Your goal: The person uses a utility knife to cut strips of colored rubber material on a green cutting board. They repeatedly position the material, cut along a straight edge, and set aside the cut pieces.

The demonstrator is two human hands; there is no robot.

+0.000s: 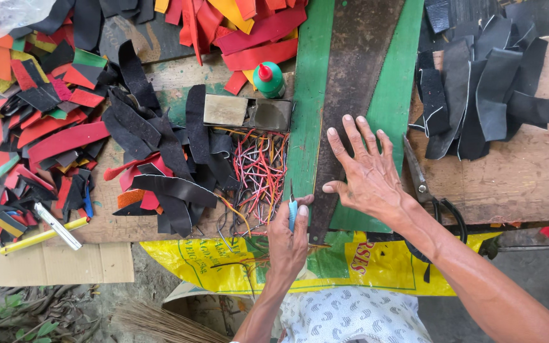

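Note:
My right hand lies flat, fingers spread, on a dark leather strip that runs up a green board. My left hand grips a small blue-handled cutter at the strip's near left edge, blade pointing up along that edge. The strip's near end sits at the bench's front edge.
Black scissors lie right of my right hand. Black leather pieces are heaped at the right, red, orange and black scraps at the left. Coloured wires, a green glue bottle, two small blocks and a yellow utility knife lie nearby.

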